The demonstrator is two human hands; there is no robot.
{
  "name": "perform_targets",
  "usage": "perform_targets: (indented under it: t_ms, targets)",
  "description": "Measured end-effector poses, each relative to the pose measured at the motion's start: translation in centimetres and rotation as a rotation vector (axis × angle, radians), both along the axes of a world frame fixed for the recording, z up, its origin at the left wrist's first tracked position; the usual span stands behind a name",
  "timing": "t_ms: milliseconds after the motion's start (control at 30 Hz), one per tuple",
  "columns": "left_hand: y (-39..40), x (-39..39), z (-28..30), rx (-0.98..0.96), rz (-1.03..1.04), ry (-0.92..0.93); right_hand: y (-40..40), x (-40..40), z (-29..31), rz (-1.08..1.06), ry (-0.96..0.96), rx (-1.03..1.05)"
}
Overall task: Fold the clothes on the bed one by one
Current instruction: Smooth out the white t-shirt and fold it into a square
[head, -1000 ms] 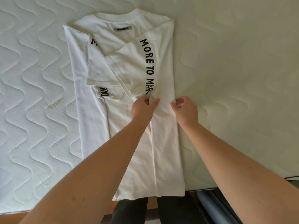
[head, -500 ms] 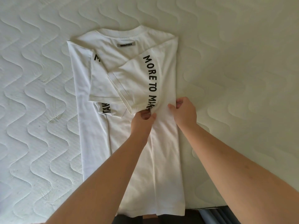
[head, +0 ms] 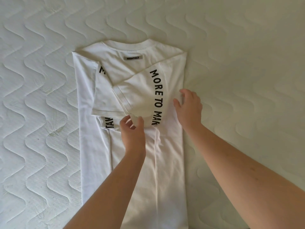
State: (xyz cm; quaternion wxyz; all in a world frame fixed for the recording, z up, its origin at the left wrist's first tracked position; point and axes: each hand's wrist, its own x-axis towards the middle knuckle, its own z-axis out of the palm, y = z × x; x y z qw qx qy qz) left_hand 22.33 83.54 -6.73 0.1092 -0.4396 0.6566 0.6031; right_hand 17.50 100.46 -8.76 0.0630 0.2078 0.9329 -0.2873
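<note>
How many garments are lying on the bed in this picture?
1: a white T-shirt lies in the middle of the quilted mattress, sleeves folded inward, with the left hand and right hand on it. Others may lie outside the view.

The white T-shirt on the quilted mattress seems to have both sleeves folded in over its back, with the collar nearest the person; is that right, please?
Not quite. The head view shows the white T-shirt on the quilted mattress with both sleeves folded in over its back, but the collar lies at the far end, away from the person; it is the lower part of the shirt that lies nearest them.
</note>
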Motion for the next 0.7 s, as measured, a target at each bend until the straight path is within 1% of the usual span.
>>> perform_targets:
  t_ms: [100,200,300,367,433,533,700]
  targets:
    - [-1.9,-2.4,0.3,0.052,0.107,-0.022,-0.9,-2.4,-0.2,0.202,0.036,0.04]
    - [-3.2,-5.2,0.0,0.105,0.162,-0.141,-1.8,-4.7,-0.8,0.361,0.025,0.134]
    - [-4.0,-6.7,-0.2,0.149,0.057,-0.196,-2.3,-7.1,-1.5,0.435,-0.047,0.19]
    - [-4.4,-6.8,0.0,0.148,-0.046,-0.16,-2.6,-8.1,-1.7,0.455,-0.078,0.23]
    - [-4.8,-6.4,-0.1,0.11,-0.127,-0.114,-2.5,-9.0,-1.5,0.422,-0.018,0.286]
    - [-5.0,-5.4,-0.5,0.01,-0.175,-0.057,-2.1,-10.8,-1.0,0.395,0.074,0.326]
    - [-4.8,-5.4,-0.1,-0.129,-0.294,0.032,-1.6,-14.2,-0.5,0.426,0.022,0.378]
